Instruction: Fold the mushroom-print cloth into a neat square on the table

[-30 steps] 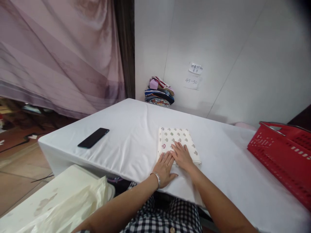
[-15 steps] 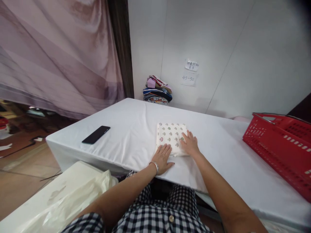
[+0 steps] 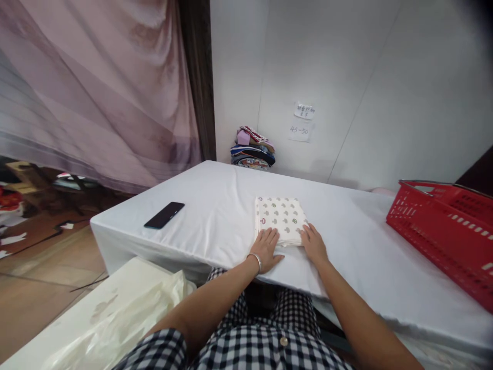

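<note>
On the near edge of the white-covered surface, right in front of the checked shirt: a folded cream cloth with a little mushroom print, lying flat and squared up. Left hand flat on the near left corner, fingers spread, palm partly off on the bare sheet, probably pinning that corner so the fold doesn't slide. Silver bracelet on that wrist. Right hand pressed at the near right corner, fingers loosely splayed, touching the cloth edge. So no real grip on either side, both wide and flat, nothing pinched or lifted, just weight pushing down.

Off to the left, well apart from the cloth: a black phone, screen dark, parked out of the way. Far right, a red plastic basket near the edge, can't tell what's inside. At the far end against the wall, a small stack of folded colourful clothes, with two paper notes stuck above and to the right. Near left, lower down, a crinkly pale plastic bag.
</note>
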The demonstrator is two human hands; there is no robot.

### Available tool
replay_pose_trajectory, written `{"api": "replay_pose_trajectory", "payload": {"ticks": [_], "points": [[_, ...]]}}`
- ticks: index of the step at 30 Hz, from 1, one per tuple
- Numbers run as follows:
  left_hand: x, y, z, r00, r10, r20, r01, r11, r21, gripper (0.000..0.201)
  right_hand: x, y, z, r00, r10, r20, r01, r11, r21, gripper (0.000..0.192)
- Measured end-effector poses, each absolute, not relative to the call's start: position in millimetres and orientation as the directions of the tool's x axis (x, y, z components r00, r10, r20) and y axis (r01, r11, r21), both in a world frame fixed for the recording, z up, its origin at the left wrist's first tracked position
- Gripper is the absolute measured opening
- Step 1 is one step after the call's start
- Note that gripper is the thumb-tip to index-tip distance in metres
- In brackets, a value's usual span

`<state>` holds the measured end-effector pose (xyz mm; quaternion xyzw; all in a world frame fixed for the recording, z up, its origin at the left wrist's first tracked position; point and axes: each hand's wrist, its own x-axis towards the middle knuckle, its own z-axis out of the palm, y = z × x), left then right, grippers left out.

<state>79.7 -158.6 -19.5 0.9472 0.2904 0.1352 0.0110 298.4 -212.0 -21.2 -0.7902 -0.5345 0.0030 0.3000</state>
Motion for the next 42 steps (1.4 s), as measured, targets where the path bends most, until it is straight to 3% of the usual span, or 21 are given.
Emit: {"api": "replay_pose_trajectory", "payload": {"ticks": [10,23,31,35,37,39,42], "points": [[86,-156,-28,0.793,0.546,0.271,0.53,-0.837,0.137,0.076,297,-210,-17,0.415,0.85,0.323,0.877,-0.28,-0.39,0.047],[85,-160,-29,0.804,0.525,0.279,0.498,-0.851,0.166,0.082,307,-211,-28,0.42,0.842,0.339,0.85,-0.234,-0.472,0.05],[69,-152,-8,0.899,0.36,0.248,0.307,-0.924,0.227,0.089,302,-214,-28,0.437,0.835,0.334,0.837,-0.242,-0.492,0.047],[68,-144,-22,0.898,0.292,0.329,0.212,-0.943,0.257,0.09,300,-218,-30,0.46,0.832,0.31,0.831,-0.281,-0.48,0.045],[74,-142,-42,0.855,0.281,0.437,0.199,-0.954,0.226,0.079,300,-221,-33,0.467,0.832,0.299,0.832,-0.299,-0.467,0.044],[83,-143,-65,0.754,0.293,0.588,0.255,-0.955,0.149,0.051,302,-224,-37,0.462,0.835,0.298,0.839,-0.303,-0.452,0.045],[97,-146,-90,0.672,0.259,0.694,0.323,-0.945,0.04,0.031,307,-228,-45,0.449,0.835,0.318,0.853,-0.295,-0.43,0.046]]}}
